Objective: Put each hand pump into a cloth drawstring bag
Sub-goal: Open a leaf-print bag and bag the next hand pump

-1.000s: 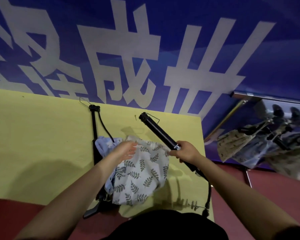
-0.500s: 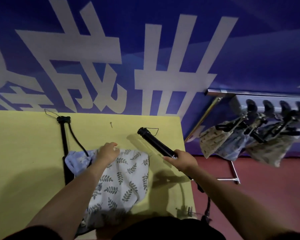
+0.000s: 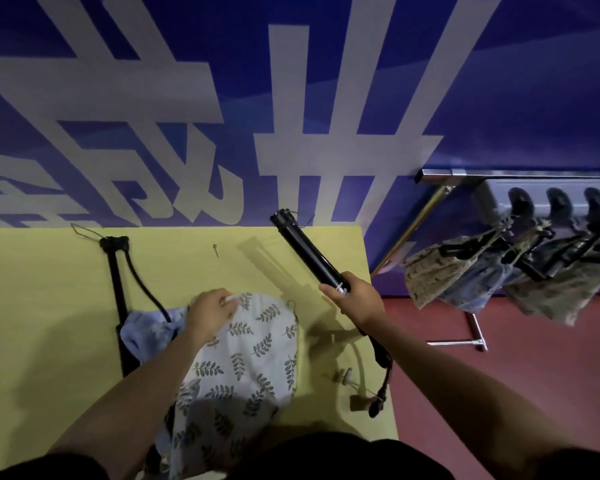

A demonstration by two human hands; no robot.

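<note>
My right hand (image 3: 355, 299) grips a black hand pump (image 3: 309, 252) around its barrel and holds it tilted above the yellow table (image 3: 49, 289), its far end pointing up and left. The pump's hose (image 3: 383, 372) hangs below my wrist. My left hand (image 3: 210, 311) pinches the top edge of a white cloth bag with a leaf print (image 3: 243, 365) lying on the table. A pale blue bag (image 3: 146, 329) lies under it to the left. A second black pump (image 3: 116, 292) lies flat on the table, partly under the bags.
A metal rack (image 3: 471, 174) at the right carries several bagged pumps (image 3: 465, 282) hanging over the red floor (image 3: 516, 393). A small pin (image 3: 216, 250) lies on the table. A blue wall banner (image 3: 291, 98) stands behind the table. The table's right edge is near my right arm.
The view has shifted between frames. My right hand has raised the pump's far end higher above the table. My left hand stays on the leaf-print bag's top edge.
</note>
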